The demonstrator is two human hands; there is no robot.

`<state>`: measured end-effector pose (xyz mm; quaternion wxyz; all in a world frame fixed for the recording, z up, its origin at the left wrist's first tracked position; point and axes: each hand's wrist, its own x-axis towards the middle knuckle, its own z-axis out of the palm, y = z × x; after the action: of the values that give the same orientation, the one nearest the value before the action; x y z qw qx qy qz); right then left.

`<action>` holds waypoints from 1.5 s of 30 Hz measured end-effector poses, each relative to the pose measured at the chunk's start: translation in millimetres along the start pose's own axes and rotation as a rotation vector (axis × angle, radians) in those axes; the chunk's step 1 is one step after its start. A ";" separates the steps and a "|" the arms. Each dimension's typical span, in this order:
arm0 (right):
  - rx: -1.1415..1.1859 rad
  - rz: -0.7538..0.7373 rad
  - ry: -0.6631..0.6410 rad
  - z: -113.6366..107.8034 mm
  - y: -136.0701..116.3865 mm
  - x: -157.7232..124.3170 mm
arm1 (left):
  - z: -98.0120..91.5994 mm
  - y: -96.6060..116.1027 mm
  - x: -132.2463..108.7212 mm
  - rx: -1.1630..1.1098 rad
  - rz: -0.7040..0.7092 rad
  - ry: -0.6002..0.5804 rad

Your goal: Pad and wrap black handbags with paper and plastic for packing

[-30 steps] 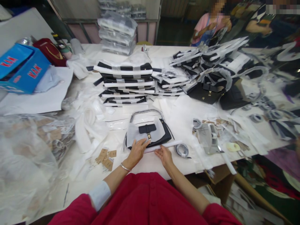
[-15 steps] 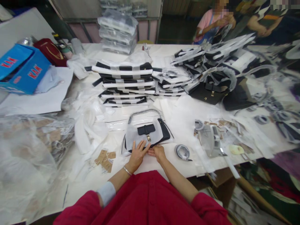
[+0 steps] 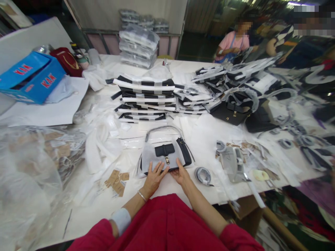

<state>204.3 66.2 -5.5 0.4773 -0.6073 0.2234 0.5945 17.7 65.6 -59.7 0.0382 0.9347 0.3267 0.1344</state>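
A small black handbag (image 3: 183, 153) lies flat on the white table (image 3: 167, 183) in front of me, its front covered by a grey-white wrapping sheet with a black strap and gold clasp showing. My left hand (image 3: 154, 176) rests flat on the bag's lower front, fingers spread. My right hand (image 3: 180, 173) presses against the bag's bottom edge just beside it, fingers curled onto the wrap. The bag's wrapped handle (image 3: 163, 129) arches away from me.
Stacks of black-and-white wrapped bags (image 3: 146, 96) sit behind it, more black bags (image 3: 235, 111) to the right. A tape roll (image 3: 203, 174) and dispenser (image 3: 231, 158) lie to the right, brown tags (image 3: 116, 179) to the left, a blue box (image 3: 32, 82) far left. Other people work at the table's far side.
The white roll along the bag's near edge is gone from sight. My right hand moved left from it to the bag's bottom edge, close beside my left hand.
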 end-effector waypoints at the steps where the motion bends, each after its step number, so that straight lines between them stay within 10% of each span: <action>1: 0.008 -0.018 0.017 0.6 3.9 1.5 | 0.2 -0.3 -0.1 -0.007 0.001 0.009; 26: 0.121 -0.184 -0.075 5.7 31.1 5.2 | -27.3 -1.0 14.3 0.029 -0.077 -0.063; 35: 0.235 -0.317 0.120 34.7 40.6 -9.5 | -31.9 -2.7 43.6 0.177 -0.080 0.014; 45: 0.243 -0.088 0.045 18.6 41.4 -25.3 | -21.4 -20.1 52.3 0.223 0.098 -0.016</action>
<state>155.2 56.0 8.2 0.5679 -0.5676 0.2775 0.5276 38.9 113.4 -30.5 -0.0699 0.9491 0.2933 0.0914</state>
